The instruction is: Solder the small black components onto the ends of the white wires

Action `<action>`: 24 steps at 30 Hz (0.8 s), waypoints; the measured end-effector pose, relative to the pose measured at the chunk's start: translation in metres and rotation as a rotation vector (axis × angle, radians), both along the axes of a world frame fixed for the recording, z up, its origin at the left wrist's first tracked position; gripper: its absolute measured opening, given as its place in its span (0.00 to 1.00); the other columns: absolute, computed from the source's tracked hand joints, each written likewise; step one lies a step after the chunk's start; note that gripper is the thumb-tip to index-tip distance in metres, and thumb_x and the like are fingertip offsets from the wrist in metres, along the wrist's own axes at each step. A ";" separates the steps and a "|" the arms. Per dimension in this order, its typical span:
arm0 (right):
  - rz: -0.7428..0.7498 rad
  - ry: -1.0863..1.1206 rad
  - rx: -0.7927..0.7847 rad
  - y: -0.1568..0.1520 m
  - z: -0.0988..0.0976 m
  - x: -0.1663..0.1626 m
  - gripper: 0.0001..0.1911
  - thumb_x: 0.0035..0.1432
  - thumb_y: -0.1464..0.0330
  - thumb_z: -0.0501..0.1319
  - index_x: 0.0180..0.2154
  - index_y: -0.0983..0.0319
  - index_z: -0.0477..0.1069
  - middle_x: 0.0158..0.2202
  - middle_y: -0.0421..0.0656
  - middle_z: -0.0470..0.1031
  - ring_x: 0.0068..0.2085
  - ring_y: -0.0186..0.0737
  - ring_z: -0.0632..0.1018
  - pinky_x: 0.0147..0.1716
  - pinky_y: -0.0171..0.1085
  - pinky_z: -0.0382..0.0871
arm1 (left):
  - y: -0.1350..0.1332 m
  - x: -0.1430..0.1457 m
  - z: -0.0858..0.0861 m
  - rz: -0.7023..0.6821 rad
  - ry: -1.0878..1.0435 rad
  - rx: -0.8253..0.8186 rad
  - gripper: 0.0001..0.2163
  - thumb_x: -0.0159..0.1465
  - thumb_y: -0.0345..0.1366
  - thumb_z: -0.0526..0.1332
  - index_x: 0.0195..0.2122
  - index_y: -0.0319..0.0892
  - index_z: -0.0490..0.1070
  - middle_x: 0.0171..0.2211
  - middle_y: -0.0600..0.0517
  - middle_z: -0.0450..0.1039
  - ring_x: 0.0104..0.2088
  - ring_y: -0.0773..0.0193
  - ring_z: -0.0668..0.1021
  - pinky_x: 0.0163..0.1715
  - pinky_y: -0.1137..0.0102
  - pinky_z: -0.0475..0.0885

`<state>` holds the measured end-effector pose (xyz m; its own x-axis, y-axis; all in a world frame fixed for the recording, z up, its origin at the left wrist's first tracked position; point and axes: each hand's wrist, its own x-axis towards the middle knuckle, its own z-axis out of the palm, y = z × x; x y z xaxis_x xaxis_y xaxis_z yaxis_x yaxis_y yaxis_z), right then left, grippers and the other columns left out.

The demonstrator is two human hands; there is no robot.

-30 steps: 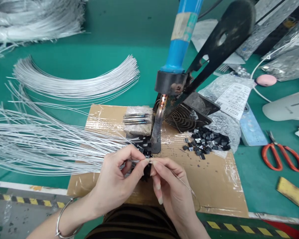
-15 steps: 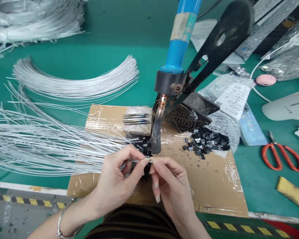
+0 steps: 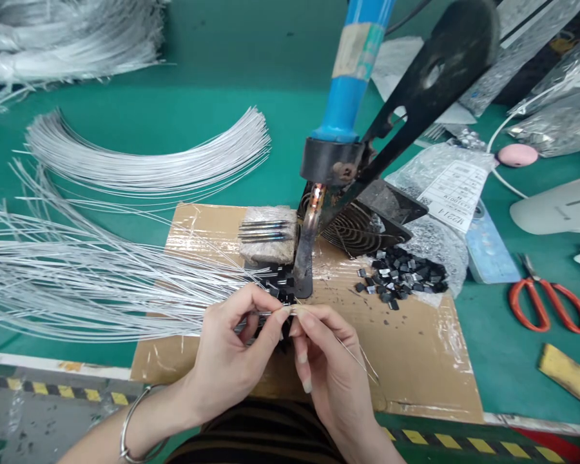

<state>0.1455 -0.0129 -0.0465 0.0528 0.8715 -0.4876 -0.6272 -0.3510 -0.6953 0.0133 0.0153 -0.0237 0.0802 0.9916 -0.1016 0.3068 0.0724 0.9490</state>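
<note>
My left hand (image 3: 232, 351) and my right hand (image 3: 326, 361) meet fingertip to fingertip over the cardboard sheet (image 3: 415, 361). Both pinch a thin silver wire (image 3: 355, 354), which trails off to the right under my right hand. A small black part sits below the fingertips, half hidden. Just beyond them stands the soldering iron tip (image 3: 305, 254) on its blue-handled iron (image 3: 350, 77). A fan of silver wires (image 3: 77, 277) lies to the left, its ends reaching my left hand.
A pile of small black parts (image 3: 401, 274) lies on the cardboard to the right, beside a labelled plastic bag (image 3: 447, 190). Red scissors (image 3: 551, 303) and a yellow block (image 3: 568, 374) lie at right. A curved wire bundle (image 3: 145, 158) lies further back.
Both hands stay pinched together at the same spot. The right hand's fingers have shifted slightly; the wire's trailing end has barely moved.
</note>
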 end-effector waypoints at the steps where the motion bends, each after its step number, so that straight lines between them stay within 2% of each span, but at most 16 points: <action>1: -0.002 0.000 0.001 0.000 0.000 0.000 0.17 0.59 0.56 0.77 0.28 0.61 0.82 0.17 0.36 0.74 0.11 0.26 0.65 0.08 0.26 0.60 | 0.000 0.000 -0.001 0.005 -0.006 -0.001 0.08 0.68 0.30 0.65 0.30 0.43 0.75 0.21 0.58 0.69 0.20 0.71 0.64 0.19 0.74 0.60; 7: 0.001 0.008 0.002 0.001 -0.001 0.002 0.15 0.58 0.56 0.77 0.31 0.62 0.85 0.19 0.37 0.76 0.12 0.26 0.66 0.08 0.25 0.62 | 0.000 0.000 -0.003 0.018 -0.011 -0.045 0.08 0.68 0.34 0.65 0.31 0.43 0.76 0.22 0.55 0.72 0.20 0.69 0.66 0.20 0.73 0.62; 11: 0.005 0.011 0.030 0.001 -0.003 0.007 0.15 0.60 0.55 0.76 0.38 0.61 0.88 0.24 0.41 0.80 0.14 0.28 0.71 0.09 0.26 0.68 | 0.001 -0.002 -0.002 0.025 -0.026 -0.047 0.07 0.69 0.36 0.65 0.32 0.43 0.76 0.20 0.57 0.69 0.19 0.69 0.64 0.19 0.73 0.60; 14: 0.020 0.008 0.058 0.000 -0.005 0.008 0.11 0.60 0.58 0.77 0.38 0.59 0.89 0.24 0.41 0.81 0.16 0.29 0.74 0.11 0.24 0.71 | 0.000 -0.004 -0.002 0.033 -0.015 -0.062 0.07 0.68 0.35 0.66 0.32 0.43 0.76 0.20 0.58 0.68 0.19 0.69 0.63 0.19 0.73 0.59; 20: 0.030 -0.012 0.062 0.000 -0.007 0.008 0.07 0.60 0.62 0.77 0.37 0.58 0.89 0.21 0.38 0.79 0.14 0.29 0.76 0.13 0.22 0.72 | -0.002 -0.005 -0.005 0.023 0.015 0.039 0.06 0.68 0.32 0.66 0.32 0.44 0.77 0.21 0.57 0.70 0.19 0.69 0.63 0.19 0.73 0.59; 24: 0.055 -0.031 0.097 -0.002 -0.008 0.009 0.06 0.63 0.62 0.76 0.39 0.56 0.89 0.22 0.37 0.80 0.15 0.29 0.78 0.14 0.22 0.73 | 0.001 -0.003 0.001 0.011 0.053 0.098 0.07 0.67 0.28 0.66 0.31 0.43 0.77 0.22 0.57 0.73 0.19 0.71 0.66 0.19 0.75 0.61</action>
